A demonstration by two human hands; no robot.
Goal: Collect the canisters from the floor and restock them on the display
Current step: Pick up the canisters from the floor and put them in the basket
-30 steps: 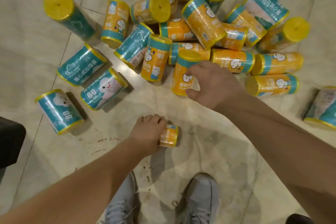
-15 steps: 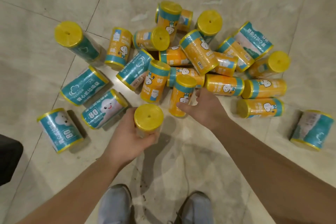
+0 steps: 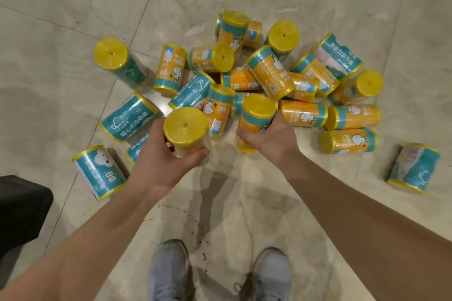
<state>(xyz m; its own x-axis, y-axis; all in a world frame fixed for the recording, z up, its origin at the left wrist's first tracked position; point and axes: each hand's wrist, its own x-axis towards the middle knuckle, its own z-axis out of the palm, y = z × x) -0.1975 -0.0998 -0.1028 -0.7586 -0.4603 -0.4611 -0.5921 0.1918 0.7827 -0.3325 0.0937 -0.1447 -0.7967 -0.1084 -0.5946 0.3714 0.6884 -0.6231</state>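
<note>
Several orange and teal canisters with yellow ends lie heaped on the tiled floor [image 3: 61, 61]. My left hand [image 3: 161, 161] grips one canister [image 3: 186, 129] upright, its yellow lid facing the camera, lifted off the floor. My right hand [image 3: 271, 139] grips an orange canister [image 3: 256, 117] at the near edge of the pile, its fingers curled round the body. Whether its base still touches the floor is unclear. No display is in view.
Teal canisters lie apart at the left [image 3: 100, 171] and far right [image 3: 413, 168]. A dark object [image 3: 19, 205] sits at the left edge. My two grey shoes [image 3: 168, 273] stand just behind the pile.
My left hand has picked a canister off the floor and raised it lid-up. My right hand has closed round the orange canister at the pile's near edge. The camera has risen.
</note>
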